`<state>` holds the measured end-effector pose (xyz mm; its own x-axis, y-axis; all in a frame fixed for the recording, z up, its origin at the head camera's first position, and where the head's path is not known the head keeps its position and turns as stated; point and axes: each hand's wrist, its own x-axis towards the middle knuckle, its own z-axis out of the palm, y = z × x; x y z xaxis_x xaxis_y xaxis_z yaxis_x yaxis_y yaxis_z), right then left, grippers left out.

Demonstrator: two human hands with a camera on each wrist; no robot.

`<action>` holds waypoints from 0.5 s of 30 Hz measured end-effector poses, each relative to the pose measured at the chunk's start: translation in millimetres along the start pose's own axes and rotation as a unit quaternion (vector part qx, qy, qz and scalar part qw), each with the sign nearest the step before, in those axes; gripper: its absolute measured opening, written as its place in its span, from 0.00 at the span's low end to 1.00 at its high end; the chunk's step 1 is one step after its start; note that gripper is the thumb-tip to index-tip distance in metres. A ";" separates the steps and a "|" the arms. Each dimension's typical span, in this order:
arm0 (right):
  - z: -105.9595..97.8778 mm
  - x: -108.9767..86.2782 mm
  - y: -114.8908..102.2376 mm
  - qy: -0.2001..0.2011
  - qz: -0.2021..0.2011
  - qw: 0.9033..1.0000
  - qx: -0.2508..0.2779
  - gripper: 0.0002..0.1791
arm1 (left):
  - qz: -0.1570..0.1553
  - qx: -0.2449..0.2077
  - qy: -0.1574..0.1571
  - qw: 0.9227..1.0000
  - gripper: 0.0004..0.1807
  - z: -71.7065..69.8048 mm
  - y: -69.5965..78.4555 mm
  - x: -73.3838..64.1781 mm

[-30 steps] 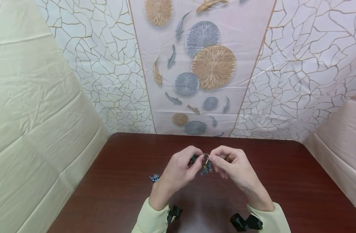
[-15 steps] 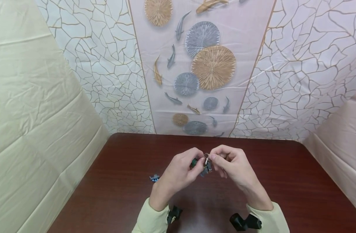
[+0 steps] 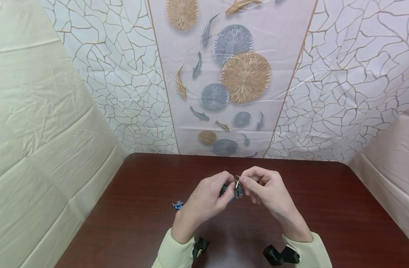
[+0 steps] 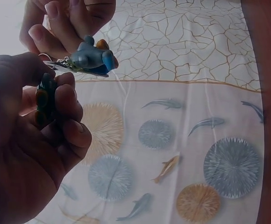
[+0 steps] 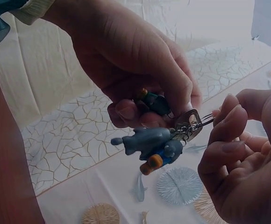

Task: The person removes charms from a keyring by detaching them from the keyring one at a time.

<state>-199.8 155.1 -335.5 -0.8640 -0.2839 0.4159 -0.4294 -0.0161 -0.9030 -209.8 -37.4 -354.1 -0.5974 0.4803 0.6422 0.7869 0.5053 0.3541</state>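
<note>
Above the table, my left hand (image 3: pixel 208 193) curls its fingers around a small green figurine charm (image 4: pixel 46 100). Its thumb is at a flat metal tag (image 5: pixel 194 130) in the right wrist view. Facing it, my right hand (image 3: pixel 269 190) pinches a thin metal key ring (image 5: pixel 207 120) between thumb and fingers. Short chains join the ring area to a grey-blue animal figurine (image 5: pixel 147 140) and a blue figurine with orange parts (image 5: pixel 166 156), which dangle between the hands. Exactly how the tag and ring connect is hidden by fingertips.
Another small blue-grey figurine (image 3: pixel 177 204) lies on the dark red-brown table (image 3: pixel 141 234), left of my left forearm. Patterned cloth (image 3: pixel 204 74) hangs behind the table's far edge, with plain pale cloth (image 3: pixel 57 149) on the left.
My left thumb and fingers have shifted slightly toward the ring, and the tag has turned. The dangling figurines are now more covered by the left hand. My right hand stays nearly still.
</note>
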 end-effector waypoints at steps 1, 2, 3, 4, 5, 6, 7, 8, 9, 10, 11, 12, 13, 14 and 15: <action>-0.2 0.0 0.1 0.003 -0.001 1.000 0.000 0.06 | 0.000 0.005 -0.007 1.000 0.02 -0.1 0.2 -0.1; -0.4 0.1 0.3 0.006 -0.004 1.000 0.000 0.06 | -0.001 0.011 -0.014 1.000 0.02 0.0 0.1 -0.2; -0.7 0.2 0.4 0.008 -0.006 1.000 -0.001 0.06 | -0.004 0.018 -0.020 1.000 0.02 -0.1 -0.1 -0.3; -1.2 0.0 0.5 0.011 -0.008 1.000 -0.002 0.05 | -0.006 0.025 -0.026 0.999 0.02 -0.1 -0.1 -0.3; -1.8 -0.2 0.5 0.014 -0.010 1.000 -0.003 0.05 | -0.011 0.029 -0.031 0.999 0.02 -0.3 -0.2 -0.5; -2.4 -0.3 0.4 0.016 -0.012 1.000 -0.005 0.05 | -0.018 0.032 -0.033 0.999 0.01 -0.5 -0.9 -0.5; -2.9 -0.4 0.4 0.017 -0.012 1.000 -0.007 0.05 | -0.025 0.034 -0.033 0.999 0.01 -0.9 -1.7 -0.5; -3.4 -0.5 0.4 0.018 -0.011 1.000 -0.010 0.05 | -0.033 0.033 -0.033 0.998 0.01 -1.7 -2.7 -0.6; -3.9 -0.4 0.3 0.018 -0.010 1.000 -0.012 0.05 | -0.041 0.032 -0.032 0.998 0.02 -2.8 -3.8 -0.8; -4.2 -0.3 0.4 0.018 -0.009 1.000 -0.014 0.05 | -0.045 0.031 -0.029 0.998 0.02 -3.9 -5.2 -1.0; -4.6 -0.2 0.4 0.019 -0.009 1.000 -0.015 0.05 | -0.050 0.029 -0.026 0.998 0.02 -4.9 -7.0 -1.2; -4.8 0.0 0.4 0.019 -0.008 1.000 -0.017 0.05 | -0.055 0.026 -0.025 0.998 0.03 -5.7 -9.0 -1.5; -4.9 0.2 0.4 0.018 -0.008 1.000 -0.018 0.05 | -0.058 0.023 -0.023 0.998 0.03 -6.6 -11.1 -1.8; -4.9 0.3 0.5 0.018 -0.007 1.000 -0.019 0.05 | -0.063 0.020 -0.023 0.998 0.03 -7.6 -13.3 -2.4; -5.0 0.4 0.7 0.017 -0.008 1.000 -0.019 0.05 | -0.066 0.020 -0.022 0.997 0.04 -8.0 -15.8 -3.1</action>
<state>-201.8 159.7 -335.5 -0.8655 -0.2504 0.4339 -0.4517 0.0154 -0.8921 -219.2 -52.6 -356.2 -0.7026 0.4385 0.5604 0.6945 0.5941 0.4059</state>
